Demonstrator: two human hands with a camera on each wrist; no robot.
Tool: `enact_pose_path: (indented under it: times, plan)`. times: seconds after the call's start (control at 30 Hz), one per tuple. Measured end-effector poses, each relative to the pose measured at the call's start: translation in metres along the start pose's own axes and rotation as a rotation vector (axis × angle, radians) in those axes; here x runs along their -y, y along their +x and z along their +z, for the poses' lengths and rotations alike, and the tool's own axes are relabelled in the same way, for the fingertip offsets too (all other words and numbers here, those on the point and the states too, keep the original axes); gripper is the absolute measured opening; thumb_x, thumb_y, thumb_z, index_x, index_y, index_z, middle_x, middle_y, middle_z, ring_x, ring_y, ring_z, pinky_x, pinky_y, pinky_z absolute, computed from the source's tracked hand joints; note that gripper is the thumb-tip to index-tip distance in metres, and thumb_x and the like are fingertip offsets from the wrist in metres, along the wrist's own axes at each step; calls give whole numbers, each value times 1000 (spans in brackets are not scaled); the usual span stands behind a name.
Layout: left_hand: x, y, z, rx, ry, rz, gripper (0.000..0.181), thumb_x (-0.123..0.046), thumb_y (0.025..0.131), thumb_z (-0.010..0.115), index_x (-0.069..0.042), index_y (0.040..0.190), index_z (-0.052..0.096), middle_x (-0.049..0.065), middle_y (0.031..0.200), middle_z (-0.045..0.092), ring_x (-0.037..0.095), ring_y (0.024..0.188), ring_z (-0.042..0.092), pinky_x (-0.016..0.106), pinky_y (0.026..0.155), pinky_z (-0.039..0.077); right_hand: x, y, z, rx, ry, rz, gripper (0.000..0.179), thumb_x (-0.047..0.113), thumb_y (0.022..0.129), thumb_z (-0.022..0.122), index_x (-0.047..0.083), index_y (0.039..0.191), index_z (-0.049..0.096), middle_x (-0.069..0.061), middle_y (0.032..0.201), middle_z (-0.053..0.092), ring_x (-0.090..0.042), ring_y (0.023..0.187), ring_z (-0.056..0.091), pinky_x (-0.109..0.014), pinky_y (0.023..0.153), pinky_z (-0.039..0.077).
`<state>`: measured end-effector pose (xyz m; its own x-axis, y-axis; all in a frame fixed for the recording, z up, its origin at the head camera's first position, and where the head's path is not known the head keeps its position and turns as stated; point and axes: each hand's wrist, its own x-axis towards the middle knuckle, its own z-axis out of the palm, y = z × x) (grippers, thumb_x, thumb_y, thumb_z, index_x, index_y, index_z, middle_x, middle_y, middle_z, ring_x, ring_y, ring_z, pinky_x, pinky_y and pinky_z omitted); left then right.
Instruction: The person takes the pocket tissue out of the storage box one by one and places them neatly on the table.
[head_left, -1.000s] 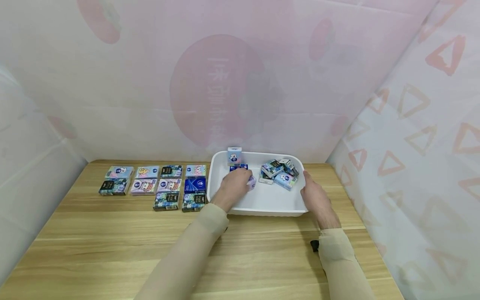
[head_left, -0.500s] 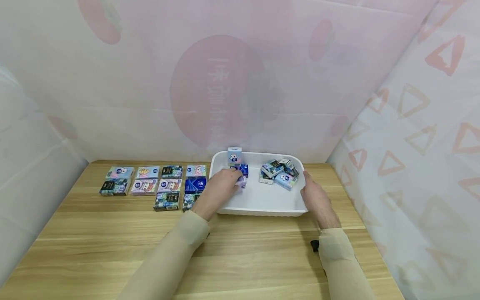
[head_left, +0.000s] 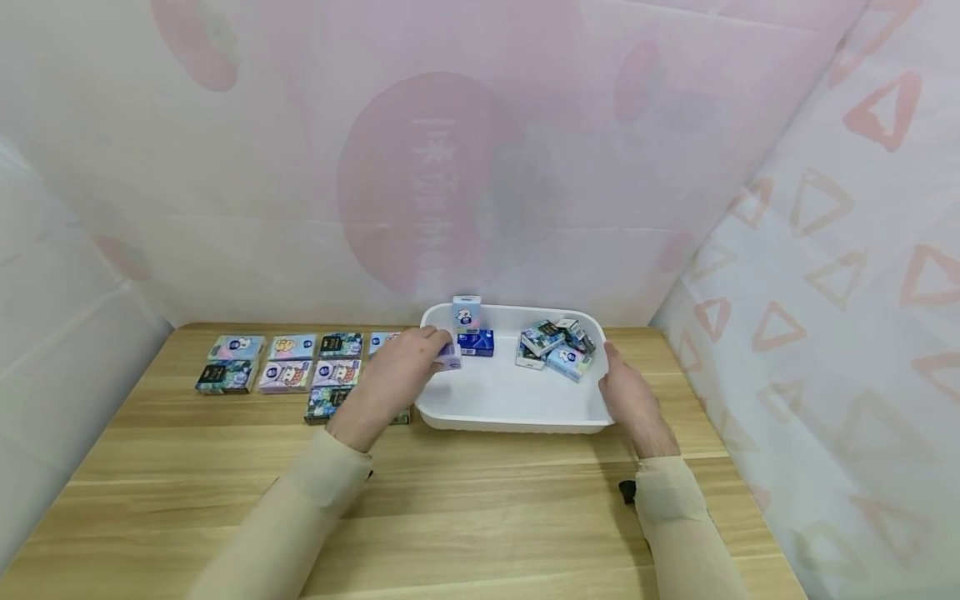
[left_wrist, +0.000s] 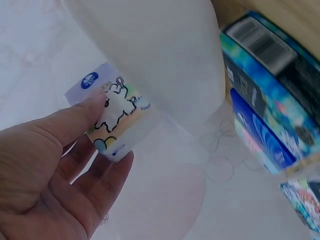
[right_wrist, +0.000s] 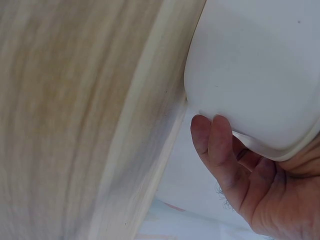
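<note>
Your left hand (head_left: 401, 371), pinching the lilac cartoon pack (head_left: 450, 359) between thumb and fingers, has shifted from near the white tray's (head_left: 517, 405) middle to its left rim, so that pack seems nearly out. Against the earlier view, the dark-blue pack (head_left: 477, 342) in the tray's left end shows more plainly, while your right hand (head_left: 632, 398) stays gripping its right rim.

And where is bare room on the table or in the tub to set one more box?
On the table, bare wood lies in front of the tub, between the sleeves. In the tub, the near middle, before the box pile. Crowded: the pile and the box rows left of the tub.
</note>
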<state>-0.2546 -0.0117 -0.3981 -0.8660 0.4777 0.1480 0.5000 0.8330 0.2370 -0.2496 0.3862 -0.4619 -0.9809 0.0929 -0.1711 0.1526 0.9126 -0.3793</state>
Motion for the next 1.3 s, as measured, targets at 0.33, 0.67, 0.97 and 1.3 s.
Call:
enact_pose_path:
  times: [0.33, 0.67, 0.97, 1.3]
  plan:
    - [23, -23, -12, -43, 20, 13, 37, -12, 108, 86, -5, 143, 76, 17, 146, 81, 39, 135, 79, 54, 112, 70, 0, 0, 1, -17, -2, -20, 71, 5, 117, 49, -1, 184, 25, -43, 150, 69, -44, 99, 79, -61, 83, 69]
    - [59, -54, -17, -58, 58, 10, 32, -3, 105, 86, -4, 136, 77, 14, 125, 84, 36, 112, 81, 53, 94, 73, 1, 0, 1, -44, -17, -46, 70, 3, 115, 49, -4, 182, 28, -44, 140, 73, -41, 89, 77, -59, 76, 68]
    - [84, -77, -31, -52, 65, -22, 36, -3, 105, 86, -1, 140, 76, 17, 124, 83, 40, 112, 81, 58, 96, 72, 0, -1, 2, -47, -22, -44, 70, 4, 116, 50, -3, 182, 28, -43, 144, 72, -42, 94, 79, -61, 81, 69]
    - [116, -105, -42, -35, 82, -54, 31, 2, 101, 86, 0, 131, 76, 18, 120, 83, 43, 109, 82, 63, 94, 70, 1, -1, 1, -40, -17, -32, 70, 5, 117, 51, -2, 182, 28, -41, 141, 74, -40, 92, 78, -58, 77, 69]
